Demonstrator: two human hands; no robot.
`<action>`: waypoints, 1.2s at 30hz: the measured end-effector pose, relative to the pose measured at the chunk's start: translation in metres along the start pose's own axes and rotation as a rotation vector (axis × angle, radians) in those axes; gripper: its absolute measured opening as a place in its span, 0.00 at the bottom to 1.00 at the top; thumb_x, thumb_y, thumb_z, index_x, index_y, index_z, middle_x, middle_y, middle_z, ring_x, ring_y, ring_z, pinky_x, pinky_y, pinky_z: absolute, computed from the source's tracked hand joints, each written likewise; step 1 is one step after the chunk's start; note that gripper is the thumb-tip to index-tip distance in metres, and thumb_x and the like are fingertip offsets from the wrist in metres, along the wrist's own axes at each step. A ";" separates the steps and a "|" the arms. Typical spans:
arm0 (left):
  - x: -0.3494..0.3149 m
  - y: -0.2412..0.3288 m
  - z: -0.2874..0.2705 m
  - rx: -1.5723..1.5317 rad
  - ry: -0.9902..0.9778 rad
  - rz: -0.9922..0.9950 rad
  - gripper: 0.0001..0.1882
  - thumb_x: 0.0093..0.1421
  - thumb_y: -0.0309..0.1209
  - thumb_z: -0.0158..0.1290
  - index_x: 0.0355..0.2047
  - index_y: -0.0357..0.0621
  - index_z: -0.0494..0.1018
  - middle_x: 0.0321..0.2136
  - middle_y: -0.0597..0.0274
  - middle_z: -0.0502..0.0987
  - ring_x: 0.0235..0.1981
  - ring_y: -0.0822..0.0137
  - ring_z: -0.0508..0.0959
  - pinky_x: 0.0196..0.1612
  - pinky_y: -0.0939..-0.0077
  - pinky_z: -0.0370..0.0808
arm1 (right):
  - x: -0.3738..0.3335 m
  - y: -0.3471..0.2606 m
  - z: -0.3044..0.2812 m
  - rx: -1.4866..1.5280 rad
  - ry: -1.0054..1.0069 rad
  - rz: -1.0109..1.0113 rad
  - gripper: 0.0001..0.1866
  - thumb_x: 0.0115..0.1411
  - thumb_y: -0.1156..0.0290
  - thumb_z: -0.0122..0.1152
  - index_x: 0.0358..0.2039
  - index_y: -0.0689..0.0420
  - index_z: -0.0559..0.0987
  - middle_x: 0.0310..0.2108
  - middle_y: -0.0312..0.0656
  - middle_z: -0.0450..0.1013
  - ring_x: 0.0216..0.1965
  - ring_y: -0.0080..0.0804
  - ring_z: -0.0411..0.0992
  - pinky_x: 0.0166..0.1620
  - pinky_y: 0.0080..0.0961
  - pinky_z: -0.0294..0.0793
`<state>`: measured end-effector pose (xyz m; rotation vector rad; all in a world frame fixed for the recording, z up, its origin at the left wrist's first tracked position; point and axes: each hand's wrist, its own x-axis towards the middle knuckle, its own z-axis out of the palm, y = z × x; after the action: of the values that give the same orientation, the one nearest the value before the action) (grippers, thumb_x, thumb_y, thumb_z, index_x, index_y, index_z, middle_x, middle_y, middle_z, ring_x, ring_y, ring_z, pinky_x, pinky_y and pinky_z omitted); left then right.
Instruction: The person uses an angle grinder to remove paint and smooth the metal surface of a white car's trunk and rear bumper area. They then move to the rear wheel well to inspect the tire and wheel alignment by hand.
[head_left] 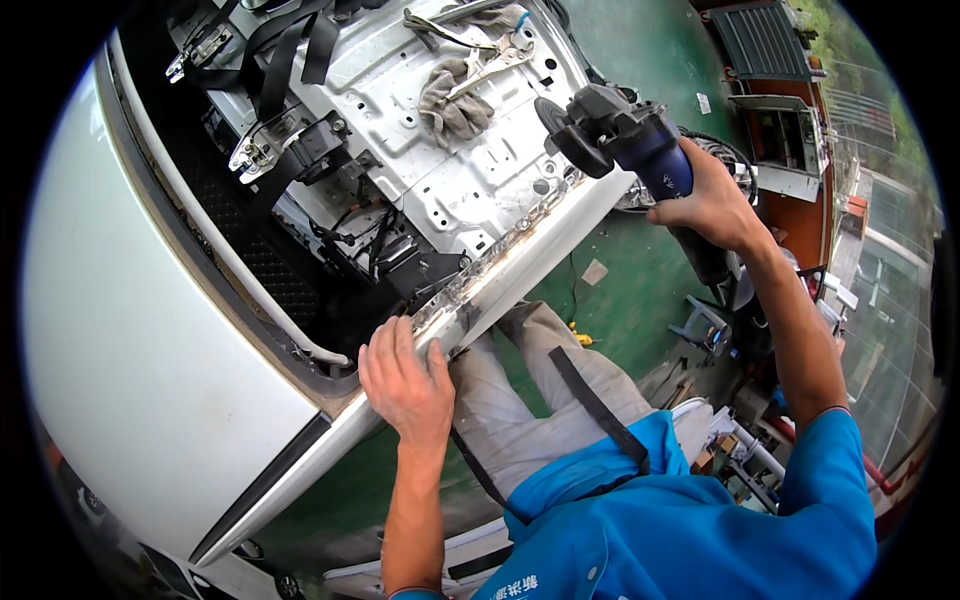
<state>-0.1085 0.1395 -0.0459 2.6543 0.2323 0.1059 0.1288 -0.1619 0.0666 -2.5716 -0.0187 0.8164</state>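
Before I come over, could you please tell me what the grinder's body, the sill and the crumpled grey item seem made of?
Grinder body: dark blue and smooth, probably moulded plastic.
Sill: apparently metal; glossy white paint with a bare, shiny strip.
Crumpled grey item: probably matte fabric, judging by its soft folds.

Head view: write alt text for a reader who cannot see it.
A person's right hand holds a blue and black angle grinder near the edge of a white car body, while the left hand rests on that edge. Crumpled grey fabric lies on the car's bare metal floor. The workshop floor is green.
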 end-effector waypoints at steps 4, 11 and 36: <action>0.009 0.006 0.023 0.134 -0.007 -0.043 0.19 0.60 0.33 0.59 0.49 0.37 0.77 0.44 0.53 0.78 0.45 0.53 0.76 0.53 0.60 0.68 | 0.006 0.019 0.008 0.093 -0.014 0.009 0.34 0.39 0.64 0.73 0.47 0.67 0.75 0.34 0.47 0.77 0.34 0.33 0.75 0.43 0.31 0.75; 0.020 0.015 0.049 0.278 0.162 -0.093 0.06 0.60 0.31 0.53 0.35 0.46 0.77 0.30 0.64 0.74 0.34 0.58 0.74 0.42 0.63 0.67 | 0.023 0.058 0.025 0.168 -0.034 -0.039 0.34 0.39 0.62 0.73 0.46 0.66 0.74 0.29 0.42 0.72 0.29 0.30 0.72 0.37 0.28 0.74; 0.000 -0.008 0.085 0.686 0.547 -0.058 0.22 0.66 0.41 0.39 0.42 0.44 0.82 0.46 0.43 0.81 0.50 0.44 0.80 0.54 0.50 0.73 | 0.053 0.444 0.053 0.818 0.594 -0.685 0.21 0.58 0.49 0.68 0.38 0.55 0.79 0.27 0.33 0.75 0.26 0.21 0.74 0.33 0.17 0.74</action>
<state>-0.1002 0.1083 -0.1254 3.2279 0.6137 0.8788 0.0914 -0.5341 -0.1848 -1.7324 -0.2966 -0.1956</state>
